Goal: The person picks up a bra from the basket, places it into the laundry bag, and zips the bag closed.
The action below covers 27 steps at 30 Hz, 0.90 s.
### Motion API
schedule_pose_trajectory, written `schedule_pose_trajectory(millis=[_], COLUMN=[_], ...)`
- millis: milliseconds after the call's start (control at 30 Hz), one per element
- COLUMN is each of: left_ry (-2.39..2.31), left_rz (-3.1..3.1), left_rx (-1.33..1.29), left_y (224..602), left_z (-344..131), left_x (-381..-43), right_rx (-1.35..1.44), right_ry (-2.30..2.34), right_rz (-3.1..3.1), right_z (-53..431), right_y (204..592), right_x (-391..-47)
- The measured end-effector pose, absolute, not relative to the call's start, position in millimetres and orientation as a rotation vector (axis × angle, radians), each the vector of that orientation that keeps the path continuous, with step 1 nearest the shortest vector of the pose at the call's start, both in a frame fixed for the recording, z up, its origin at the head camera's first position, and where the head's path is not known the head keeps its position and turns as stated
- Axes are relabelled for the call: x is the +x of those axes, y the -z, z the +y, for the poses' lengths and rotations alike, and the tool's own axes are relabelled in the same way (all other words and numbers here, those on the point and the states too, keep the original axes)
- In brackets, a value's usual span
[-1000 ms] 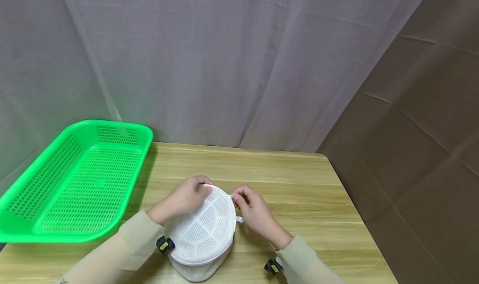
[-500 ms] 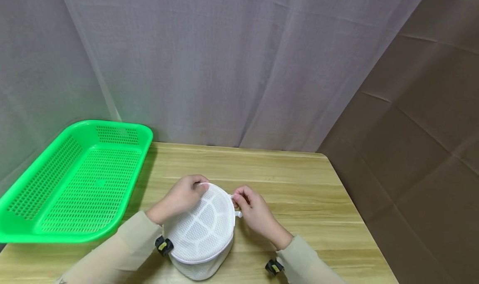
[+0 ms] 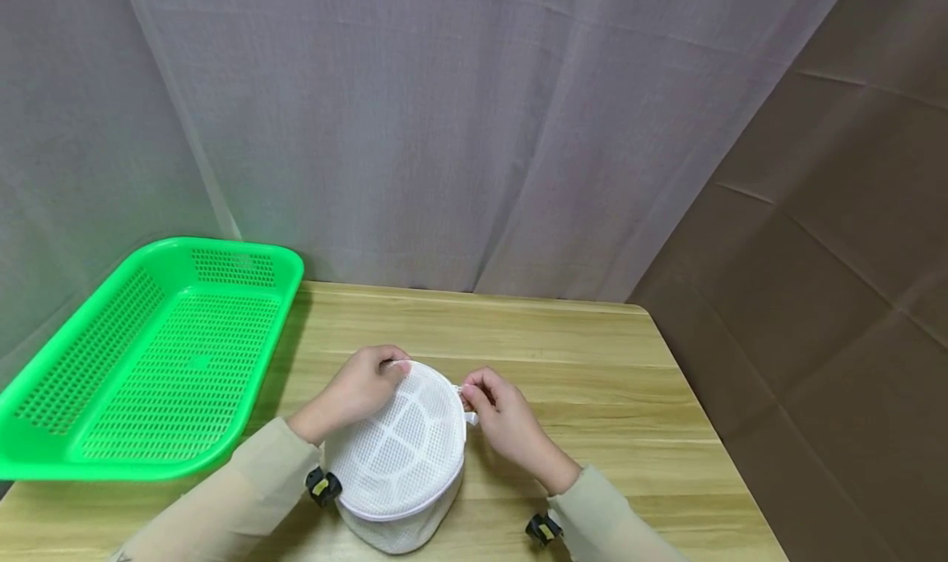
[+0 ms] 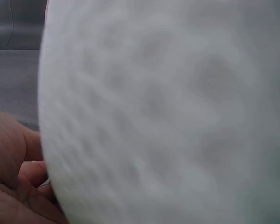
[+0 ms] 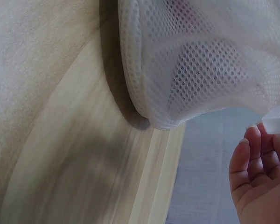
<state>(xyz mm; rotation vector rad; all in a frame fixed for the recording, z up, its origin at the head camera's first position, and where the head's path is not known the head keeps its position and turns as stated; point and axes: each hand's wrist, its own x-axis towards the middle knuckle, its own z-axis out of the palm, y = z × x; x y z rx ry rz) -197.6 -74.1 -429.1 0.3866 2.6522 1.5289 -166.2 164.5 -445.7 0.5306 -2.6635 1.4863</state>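
Note:
A round white mesh laundry bag [image 3: 396, 451] with a zip round its top edge stands tilted on the table in the head view. My left hand [image 3: 363, 387] grips its far left rim, thumb on top of the lid. At the right edge my right hand [image 3: 507, 422] pinches the zip's end; the zip pull itself is hidden by the fingers. A small white fabric tab [image 3: 471, 419] sticks out just below those fingertips. The bag's mesh [image 4: 144, 102] fills most of the left wrist view, blurred. In the right wrist view the bag's side [image 5: 205, 70] sags above the table.
A green plastic basket [image 3: 259, 381] with slotted walls stands at the left of the wooden table [image 3: 578, 356]. A grey curtain [image 3: 415, 150] hangs behind the table, and a brown cloth [image 3: 829, 282] covers the right side.
The bag has turned slightly, its tab moving up towards my right fingers. My left hand has shifted a little to the left along with the rim. My right hand has hardly moved.

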Motion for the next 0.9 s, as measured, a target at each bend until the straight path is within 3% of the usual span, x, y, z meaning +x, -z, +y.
schedule_pose_trajectory(millis=[300,600,900], left_ry=[-1.516,-1.377,-1.441], left_rz=[2.682,2.626,2.628], left_rx=[0.347,0.597,0.591], left_y=[428.7,416.9,423.7], left_z=[-77.7,-74.0,-75.0], left_x=[-199.0,-193.1,-196.4], right_rx=[0.52,0.506,0.551], right_ry=[-1.488,-1.569,-1.461], right_rz=[-2.65,-2.608,-2.679], right_z=[165.8,163.4,165.5], right_y=[443.8,440.6,440.8], right_x=[-165.2,-165.6,-165.8])
